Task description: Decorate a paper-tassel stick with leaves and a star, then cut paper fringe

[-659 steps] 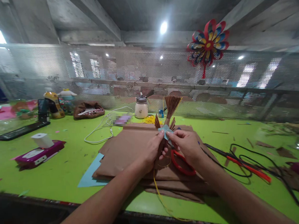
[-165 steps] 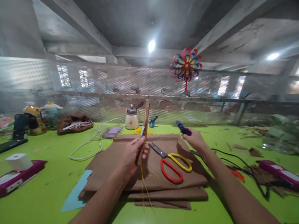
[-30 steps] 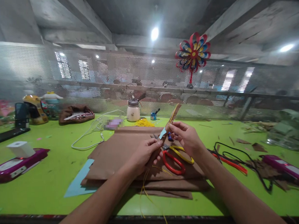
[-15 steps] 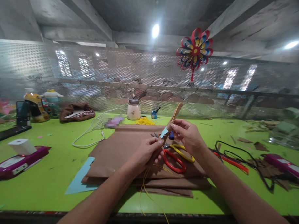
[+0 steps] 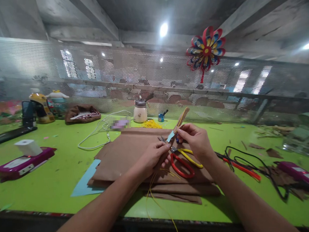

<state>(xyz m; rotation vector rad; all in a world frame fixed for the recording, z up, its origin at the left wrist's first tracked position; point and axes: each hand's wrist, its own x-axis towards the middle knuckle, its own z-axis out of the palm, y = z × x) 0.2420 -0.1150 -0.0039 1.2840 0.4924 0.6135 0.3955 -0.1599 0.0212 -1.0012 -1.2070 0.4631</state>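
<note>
Paper strip (image 5: 181, 120), brown and folded narrow, slants up to the right between the two hands, above a stack of brown paper (image 5: 125, 154) on the green table (image 5: 57, 170). The left hand (image 5: 157, 157) holds its lower part between thumb and fingers, just below a light blue paper patch (image 5: 170, 136) on the strip. The right hand (image 5: 196, 139) has thumb and forefinger drawn close together at the strip's right edge; they are small and blurred there, so I cannot tell whether they pinch the strip or the yellow thread (image 5: 183, 115) along it. Scissors (image 5: 183, 166) with one red and one yellow handle lie on the stack between the hands, their blades partly covered. A light blue sheet (image 5: 87, 181) sticks out at the stack's left, and behind the stack are a yellow bundle (image 5: 152, 124) and a small blue jar (image 5: 161, 117).
</note>
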